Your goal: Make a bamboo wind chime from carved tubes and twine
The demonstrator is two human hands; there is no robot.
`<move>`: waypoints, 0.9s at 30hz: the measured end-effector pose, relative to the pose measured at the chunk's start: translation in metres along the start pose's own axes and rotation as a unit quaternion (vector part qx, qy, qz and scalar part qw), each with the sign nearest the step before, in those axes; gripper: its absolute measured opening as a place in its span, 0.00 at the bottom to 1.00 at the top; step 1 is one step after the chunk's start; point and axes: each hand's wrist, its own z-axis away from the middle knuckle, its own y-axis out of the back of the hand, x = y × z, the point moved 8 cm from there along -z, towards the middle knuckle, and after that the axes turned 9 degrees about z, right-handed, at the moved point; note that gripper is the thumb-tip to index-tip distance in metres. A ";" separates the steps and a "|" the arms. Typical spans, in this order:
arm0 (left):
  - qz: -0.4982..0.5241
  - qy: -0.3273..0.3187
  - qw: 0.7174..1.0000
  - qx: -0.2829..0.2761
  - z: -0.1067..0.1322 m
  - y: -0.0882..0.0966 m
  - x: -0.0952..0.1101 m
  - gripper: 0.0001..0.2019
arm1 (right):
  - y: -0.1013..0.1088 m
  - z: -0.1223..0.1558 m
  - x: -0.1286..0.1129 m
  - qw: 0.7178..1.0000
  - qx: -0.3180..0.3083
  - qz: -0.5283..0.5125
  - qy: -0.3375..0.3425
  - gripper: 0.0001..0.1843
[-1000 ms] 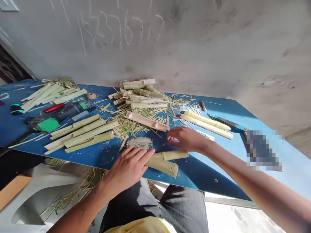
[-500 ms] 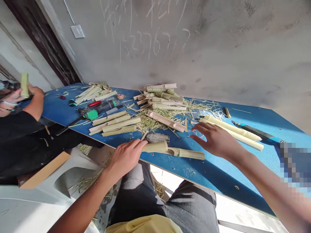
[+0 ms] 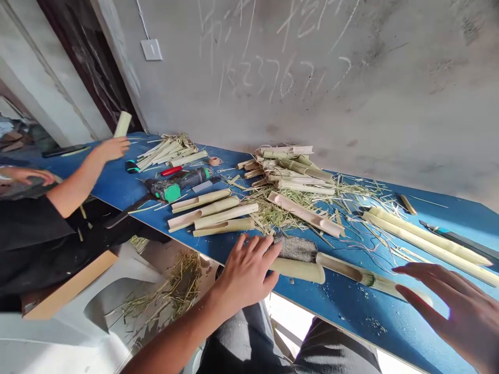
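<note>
1. The short bamboo piece (image 3: 302, 270) lies near the front edge of the blue table (image 3: 331, 306), rounded side up, its left end running in under my left hand (image 3: 244, 270).
2. My left hand is palm down over that end, fingers spread toward the wall and thumb on the near side. The palm hides the contact, so I can't tell whether I'm gripping the piece or just resting on it.
3. My right hand (image 3: 456, 301) is open and holds nothing, well apart from the short piece and to its right.
4. Between the two hands lies a longer bamboo piece (image 3: 385, 284), its hollow showing. Its right end appears in the gap between my right thumb and fingers; I can't tell if they touch it.
5. Just behind the short piece is a rough grey pad (image 3: 298, 249), close to my left fingertips.
6. Beyond my right fingers are thin loose strands and a pair of long bamboo lengths (image 3: 424, 244).
7. Farther back, a single split piece (image 3: 304, 212) lies on shavings, in front of a bamboo pile (image 3: 296, 171).
8. Left of that are four cut pieces (image 3: 226, 212), then a drill (image 3: 171, 191).
9. At far left, a co-worker's hand (image 3: 114, 148) holds up another piece (image 3: 123, 124).
</note>
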 end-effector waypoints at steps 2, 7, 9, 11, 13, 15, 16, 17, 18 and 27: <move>0.046 -0.025 0.999 -0.010 -0.007 -0.003 0.004 0.25 | 0.008 -0.035 -0.024 1.000 -0.024 0.006 0.014 0.14; 0.072 -0.059 0.996 -0.004 -0.016 -0.003 0.004 0.18 | -0.031 -0.153 -0.093 0.982 -0.182 0.036 0.039 0.23; 0.085 -0.075 0.994 -0.006 -0.011 -0.005 0.008 0.14 | -0.059 -0.186 -0.104 0.973 -0.219 0.056 0.038 0.25; 0.094 -0.077 0.993 -0.003 -0.004 -0.006 0.011 0.11 | -0.083 -0.202 -0.109 0.967 -0.244 0.041 0.053 0.22; 0.087 -0.059 0.994 0.009 0.002 -0.005 0.010 0.09 | -0.098 -0.205 -0.109 0.965 -0.254 0.019 0.065 0.17; 0.077 -0.029 0.996 0.022 0.004 -0.002 0.004 0.08 | -0.100 -0.201 -0.106 0.966 -0.251 0.007 0.062 0.15; 0.075 -0.012 0.997 0.028 0.003 -0.001 0.001 0.08 | -0.097 -0.198 -0.105 0.968 -0.243 0.007 0.056 0.16; 0.077 0.002 0.997 0.033 0.002 0.000 -0.002 0.08 | -0.092 -0.196 -0.104 0.971 -0.235 0.011 0.048 0.17; 0.080 0.010 0.996 0.038 0.000 0.001 -0.004 0.09 | -0.086 -0.195 -0.102 0.974 -0.224 0.019 0.040 0.18; 0.071 -0.004 0.994 0.088 -0.001 0.013 -0.015 0.16 | 0.037 -0.255 -0.109 0.998 0.032 0.050 -0.013 0.23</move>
